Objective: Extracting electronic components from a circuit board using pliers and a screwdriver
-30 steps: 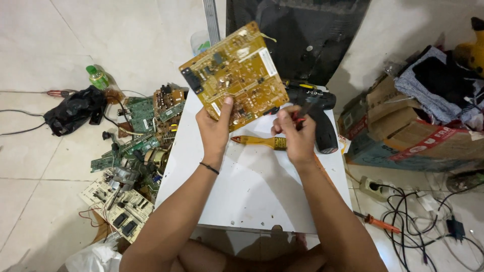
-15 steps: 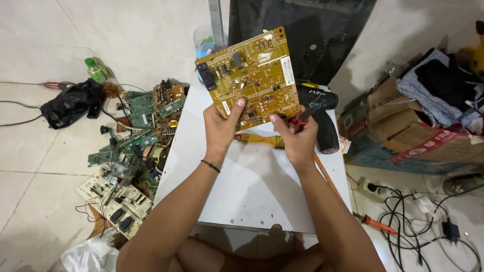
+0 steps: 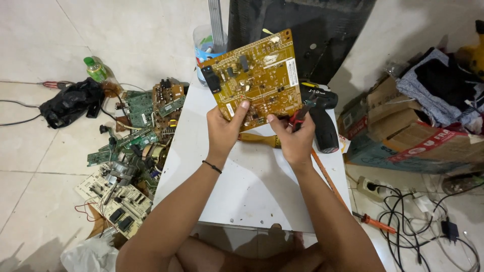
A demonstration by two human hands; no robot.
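1. At the far left of the frame a black bag (image 3: pixel 70 103) and a green bottle (image 3: pixel 95 69) lie on the tiled floor, with a heap of loose circuit boards (image 3: pixel 136 146) between them and the white table (image 3: pixel 252 186).
2. My left hand (image 3: pixel 224 128) is closed on the lower edge of the yellow circuit board (image 3: pixel 254 78), thumb on its face.
3. Since a second ago I have lifted the board higher and turned it more upright; it now sits at upper centre, clear of the table, its parts facing me.
4. My right hand (image 3: pixel 295 138) pinches the board's lower right edge and also has red-handled pliers (image 3: pixel 301 115) curled in its fingers.
5. A clear plastic tub (image 3: pixel 204 43) behind the board holds something blue; I cannot tell what.
6. Right of my hands a black power drill (image 3: pixel 322 118) lies on the table.
7. At the right edge, open cardboard boxes (image 3: pixel 403 136) hold piled clothes (image 3: pixel 443 88).
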